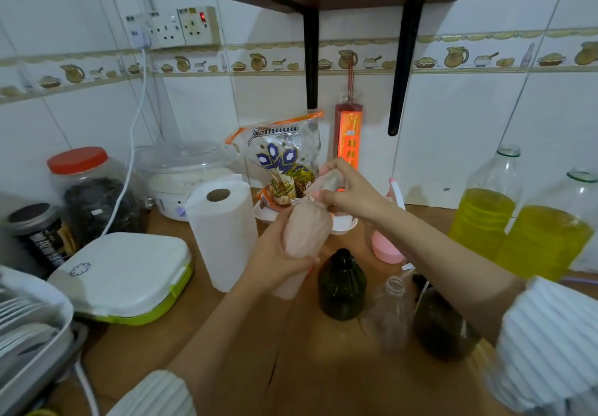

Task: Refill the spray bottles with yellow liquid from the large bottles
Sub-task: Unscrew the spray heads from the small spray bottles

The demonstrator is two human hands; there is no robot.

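A: What are the hands on?
B: Both on the pale pink spray bottle [307, 234], lifted off the wooden counter [323, 367] and tilted. The left hand [278, 257] wraps its lower body, fingers curled round it; the right hand [343, 192] grips the top, the spray head, which is motion-blurred.
A: So the bottle sits between the grips?
B: Yes, its middle shows between them.
A: And the yellow liquid?
B: In two large clear bottles [521, 221] at the right, caps off, well apart from the hands. A dark green bottle [341, 286] stands open just below the held one, a clear bottle [391, 312] beside it
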